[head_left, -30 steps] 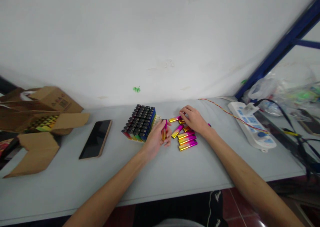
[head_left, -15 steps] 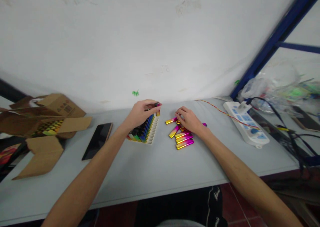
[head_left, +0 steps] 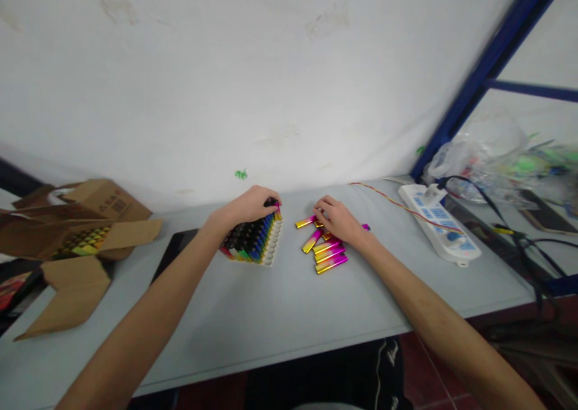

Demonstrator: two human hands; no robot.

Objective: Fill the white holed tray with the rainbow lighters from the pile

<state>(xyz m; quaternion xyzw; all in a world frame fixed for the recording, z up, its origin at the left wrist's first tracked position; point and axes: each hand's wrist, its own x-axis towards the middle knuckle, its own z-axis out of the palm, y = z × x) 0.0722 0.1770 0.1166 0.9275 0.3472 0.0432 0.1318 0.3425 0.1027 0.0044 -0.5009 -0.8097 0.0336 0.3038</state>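
The left hand [head_left: 246, 208] reaches over the far side of a white slotted tray [head_left: 272, 248], its fingers curled tight, the tips closed on the black cap of a pink-and-gold lighter [head_left: 277, 211]. That lighter stands upright at the tray's far right corner. The tray sits on the pale grey table [head_left: 271, 313] and is packed with upright lighters [head_left: 247, 241]. They have black caps and glossy bodies showing blue, green, red and yellow along the near edge. The column of round slots down the tray's right side shows white. Just to the right, apart from the tray, loose lighters [head_left: 329, 254] lie flat in a small heap. They are slim, mirror-bright bars fading from gold at one end to magenta at the other, most of them side by side and slanted. The right hand [head_left: 338, 218] rests on the far end of this heap with fingers lightly bent and spread over the bars; whether it grips one cannot be told. A dark phone [head_left: 168, 254] lies left of the tray, partly under the left forearm. Farther left is an open cardboard box [head_left: 85, 217]. A white power strip [head_left: 440, 229] and a red-and-yellow wire [head_left: 392, 199] lie to the right.
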